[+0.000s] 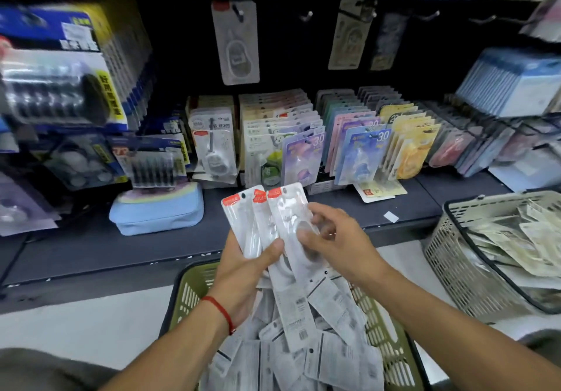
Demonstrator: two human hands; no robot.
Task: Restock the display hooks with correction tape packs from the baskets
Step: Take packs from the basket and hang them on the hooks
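I grip a fan of packs (267, 223) in my left hand (243, 269) above the near green basket (194, 287); my right hand (331, 238) pinches the front one, likely for the far hook (306, 15).

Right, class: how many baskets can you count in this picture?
2. A green basket sits below the hands, full of white packs; a beige basket stands at the right edge, partly cut off. Others may lie outside the view.
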